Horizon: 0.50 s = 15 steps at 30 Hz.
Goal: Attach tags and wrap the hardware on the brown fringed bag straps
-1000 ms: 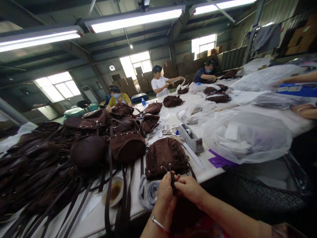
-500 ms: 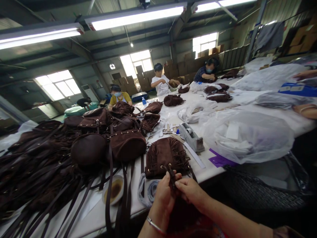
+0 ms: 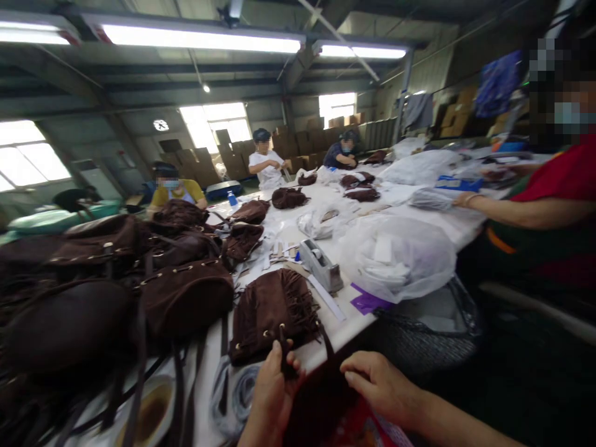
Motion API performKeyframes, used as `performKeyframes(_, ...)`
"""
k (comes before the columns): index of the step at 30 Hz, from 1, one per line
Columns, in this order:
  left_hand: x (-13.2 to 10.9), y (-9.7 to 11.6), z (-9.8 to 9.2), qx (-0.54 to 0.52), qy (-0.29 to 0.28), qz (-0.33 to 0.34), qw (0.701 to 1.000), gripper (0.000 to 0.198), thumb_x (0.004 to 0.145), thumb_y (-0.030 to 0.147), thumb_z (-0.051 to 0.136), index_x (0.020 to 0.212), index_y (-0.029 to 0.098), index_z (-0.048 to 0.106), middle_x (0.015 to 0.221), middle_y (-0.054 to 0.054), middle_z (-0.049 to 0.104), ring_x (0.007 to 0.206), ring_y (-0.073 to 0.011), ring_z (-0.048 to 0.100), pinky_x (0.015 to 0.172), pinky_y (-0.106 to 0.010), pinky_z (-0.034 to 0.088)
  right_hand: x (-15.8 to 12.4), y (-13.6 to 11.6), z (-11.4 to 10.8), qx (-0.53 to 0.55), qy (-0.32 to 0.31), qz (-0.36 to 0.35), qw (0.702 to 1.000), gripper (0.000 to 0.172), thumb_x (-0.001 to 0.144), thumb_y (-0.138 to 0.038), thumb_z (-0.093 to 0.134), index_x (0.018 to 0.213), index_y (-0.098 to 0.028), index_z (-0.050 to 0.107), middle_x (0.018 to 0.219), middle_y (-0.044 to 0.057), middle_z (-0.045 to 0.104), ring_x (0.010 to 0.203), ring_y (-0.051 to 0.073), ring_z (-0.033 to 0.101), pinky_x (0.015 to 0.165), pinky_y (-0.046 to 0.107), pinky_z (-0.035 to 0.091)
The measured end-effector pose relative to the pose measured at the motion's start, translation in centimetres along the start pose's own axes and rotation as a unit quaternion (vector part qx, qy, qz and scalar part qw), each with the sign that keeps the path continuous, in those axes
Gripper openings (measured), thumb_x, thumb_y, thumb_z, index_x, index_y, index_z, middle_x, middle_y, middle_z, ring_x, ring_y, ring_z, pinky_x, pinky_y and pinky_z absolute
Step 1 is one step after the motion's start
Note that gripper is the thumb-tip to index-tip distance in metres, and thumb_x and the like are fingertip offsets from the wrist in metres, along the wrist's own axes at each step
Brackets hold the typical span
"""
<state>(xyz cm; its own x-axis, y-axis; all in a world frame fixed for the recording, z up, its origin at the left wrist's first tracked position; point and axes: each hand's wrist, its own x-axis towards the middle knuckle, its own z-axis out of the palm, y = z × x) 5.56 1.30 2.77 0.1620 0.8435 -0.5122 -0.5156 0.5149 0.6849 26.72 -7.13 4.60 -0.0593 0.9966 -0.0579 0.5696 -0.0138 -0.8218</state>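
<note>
A dark brown fringed bag (image 3: 267,301) with brass eyelets lies at the table's near edge. My left hand (image 3: 274,382) is closed around the dark end of the bag's drawstring, just in front of the eyelets. To the right, apart from the bag, my right hand (image 3: 379,382) hangs past the table edge. Its fingers are curled with the thumb pressed against them, and whatever may be between them is hidden. Left of the bag rests another brown bag (image 3: 189,298), with long straps dangling beside it.
A grey tape dispenser (image 3: 321,264) and a white strip (image 3: 328,298) lie behind the bag. Clear plastic bags (image 3: 395,254) cover the right side. A bowl (image 3: 153,406) and a coil (image 3: 244,391) sit at the near left. A person in red (image 3: 559,198) works at the right.
My right hand has come away from the drawstring and moved right. My left hand keeps hold of it. The view has turned right, bringing the person in red into sight.
</note>
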Motion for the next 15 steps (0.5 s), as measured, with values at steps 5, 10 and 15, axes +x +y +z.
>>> performKeyframes(5, 2.1, -0.5, -1.0, -0.006, -0.025, -0.017, 1.000, 0.033, 0.082, 0.042, 0.077, 0.092, 0.016, 0.060, 0.058, 0.010, 0.036, 0.046, -0.0046, 0.039, 0.042, -0.015, 0.034, -1.5, 5.3, -5.7, -0.126, 0.073, 0.066, 0.987, 0.029, 0.082, -0.016, 0.046, 0.080, -0.019, 0.074, 0.085, 0.006, 0.074, 0.084, 0.022, 0.067, 0.078, 0.032, 0.045)
performKeyframes(10, 3.4, -0.9, -2.0, 0.015, -0.021, -0.030, 0.999, 0.052, 0.063, 0.050, 0.089, 0.092, 0.017, 0.062, 0.059, 0.009, 0.039, 0.047, -0.0061, 0.039, 0.042, -0.018, 0.032, -1.1, 9.9, -13.1, -0.205, 0.178, 0.105, 0.957, 0.031, 0.087, -0.020, 0.045, 0.093, -0.019, 0.076, 0.091, 0.007, 0.075, 0.088, 0.023, 0.068, 0.081, 0.032, 0.046)
performKeyframes(15, 4.5, -1.0, -2.9, 0.009, -0.041, -0.046, 0.998, 0.053, 0.060, 0.049, 0.091, 0.090, 0.018, 0.061, 0.058, 0.009, 0.040, 0.048, -0.0065, 0.039, 0.044, -0.020, 0.034, 0.8, 14.3, -18.4, -0.261, 0.172, 0.191, 0.931, 0.025, 0.077, -0.007, 0.055, 0.081, -0.015, 0.077, 0.088, 0.013, 0.075, 0.091, 0.026, 0.068, 0.081, 0.034, 0.044)
